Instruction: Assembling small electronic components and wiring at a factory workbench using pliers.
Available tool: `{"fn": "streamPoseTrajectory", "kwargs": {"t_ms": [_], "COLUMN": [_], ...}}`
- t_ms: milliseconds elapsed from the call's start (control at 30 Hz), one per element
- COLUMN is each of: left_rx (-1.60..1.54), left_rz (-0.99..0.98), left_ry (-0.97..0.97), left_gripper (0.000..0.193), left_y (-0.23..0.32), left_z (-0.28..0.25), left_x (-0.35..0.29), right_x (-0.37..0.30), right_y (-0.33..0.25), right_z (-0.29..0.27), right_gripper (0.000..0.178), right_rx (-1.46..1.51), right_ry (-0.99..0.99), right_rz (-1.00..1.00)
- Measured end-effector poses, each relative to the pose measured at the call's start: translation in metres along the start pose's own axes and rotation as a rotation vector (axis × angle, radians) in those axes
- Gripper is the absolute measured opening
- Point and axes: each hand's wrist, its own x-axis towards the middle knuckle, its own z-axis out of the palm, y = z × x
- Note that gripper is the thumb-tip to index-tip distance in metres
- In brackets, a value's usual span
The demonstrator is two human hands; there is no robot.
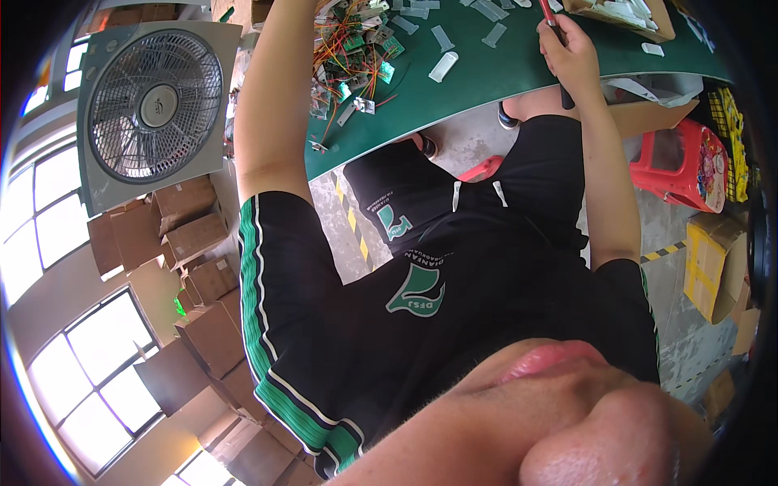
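Note:
My right hand (571, 61) is closed round a slim red and black pen-shaped tool (559, 36) above the green tabletop (470, 89). The tool's upper end runs out of the picture, so its kind is unclear. My left forearm (279, 89) reaches up past the top edge, leaving that hand out of view. Beside this forearm lies a tangled heap of small circuit boards with red and orange wires (352, 49). Between the heap and my right hand, several translucent plastic covers are scattered, among them a whiter cover (443, 66) nearer me.
A cardboard tray (666, 28) of white pieces stands right of my right hand. A large grey fan (154, 109) is at the left, with stacked cardboard boxes (215, 332) below it in the picture. At the right are a red plastic stool (677, 166) and an open carton (713, 267).

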Motion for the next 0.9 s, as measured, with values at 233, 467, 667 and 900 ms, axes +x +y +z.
{"fn": "streamPoseTrajectory", "kwargs": {"t_ms": [233, 467, 667, 900], "left_rx": [-0.281, -0.815, -0.428, -0.585], "left_rz": [0.232, 0.192, 0.313, 0.857], "left_ry": [0.435, 0.183, 0.032, -0.305], "left_gripper": [0.025, 0.030, 0.039, 0.016], "left_y": [-0.001, 0.027, 0.005, 0.000], "left_z": [-0.002, 0.009, 0.042, 0.096], "left_x": [-0.021, -0.048, -0.059, -0.261], "right_x": [0.000, -0.002, -0.015, -0.024], "right_y": [-0.002, -0.001, -0.039, -0.038], "right_z": [0.000, -0.005, 0.002, -0.001], "right_gripper": [0.022, 0.021, 0.015, 0.015], "right_rx": [-0.004, -0.002, -0.229, -0.225], "right_ry": [-0.010, 0.002, 0.020, 0.026], "right_rz": [0.001, -0.019, -0.027, -0.049]}}
